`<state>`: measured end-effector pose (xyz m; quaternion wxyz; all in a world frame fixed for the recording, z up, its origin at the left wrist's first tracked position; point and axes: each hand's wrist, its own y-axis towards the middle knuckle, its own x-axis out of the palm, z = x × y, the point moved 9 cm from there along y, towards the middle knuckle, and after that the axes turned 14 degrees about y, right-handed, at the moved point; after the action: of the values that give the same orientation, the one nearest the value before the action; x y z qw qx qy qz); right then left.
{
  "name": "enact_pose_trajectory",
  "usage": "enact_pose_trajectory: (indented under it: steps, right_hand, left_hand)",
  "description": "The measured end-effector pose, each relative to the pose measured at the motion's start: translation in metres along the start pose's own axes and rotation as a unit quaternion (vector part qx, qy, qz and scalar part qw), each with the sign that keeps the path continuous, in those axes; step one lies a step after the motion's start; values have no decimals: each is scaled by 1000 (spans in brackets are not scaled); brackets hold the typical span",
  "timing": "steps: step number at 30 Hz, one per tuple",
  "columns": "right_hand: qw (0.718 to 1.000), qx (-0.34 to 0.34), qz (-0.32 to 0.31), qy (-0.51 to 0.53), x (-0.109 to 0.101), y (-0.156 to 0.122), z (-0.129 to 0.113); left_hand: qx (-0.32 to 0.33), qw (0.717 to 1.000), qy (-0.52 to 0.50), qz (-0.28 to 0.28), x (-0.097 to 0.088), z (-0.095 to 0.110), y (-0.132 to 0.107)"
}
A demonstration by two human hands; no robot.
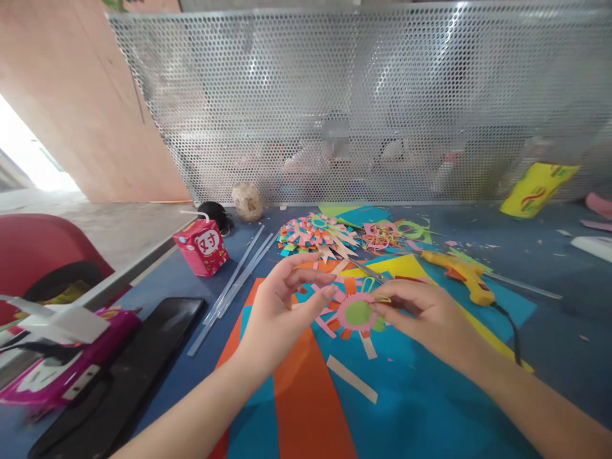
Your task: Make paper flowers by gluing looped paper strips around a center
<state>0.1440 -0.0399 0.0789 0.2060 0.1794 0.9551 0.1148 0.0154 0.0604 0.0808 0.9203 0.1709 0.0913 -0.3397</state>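
Right hand [423, 310] pinched paper flower [357, 313]; left hand [282, 296], thumb and fingers parted, hovered beside it. Red carton [201, 250] stood near desk's [564, 344] left edge.

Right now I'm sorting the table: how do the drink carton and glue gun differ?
The drink carton is mainly red; the glue gun is mainly yellow. The drink carton stands upright; the glue gun lies flat. The drink carton has a straw, the glue gun a cord. Neither is held.

left hand [282, 303] is seen bare | left forearm [205, 398] is shown uncovered, slim and tapered | right hand [425, 306] is seen bare | right forearm [519, 389] is shown likewise uncovered
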Motion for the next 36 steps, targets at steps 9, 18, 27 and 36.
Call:
enact_pose_trajectory:
  steps: [9, 18, 27, 36]
  right_hand:
    - [1000, -4, -1, -6, 0, 0, -1]
    - [988, -128, 29, -79, -3, -4, -19]
    - [858, -438, 36, -267, 2, -46, -80]
    - [828, -472, 61, -297, -4, -67, -74]
  left_hand:
    - [-32, 999, -3, -13, 3, -8, 1]
    - [-24, 999, -33, -23, 5, -6, 2]
    - [347, 917, 132, 146, -26, 66, -33]
    - [463, 769, 366, 247, -15, 90, -74]
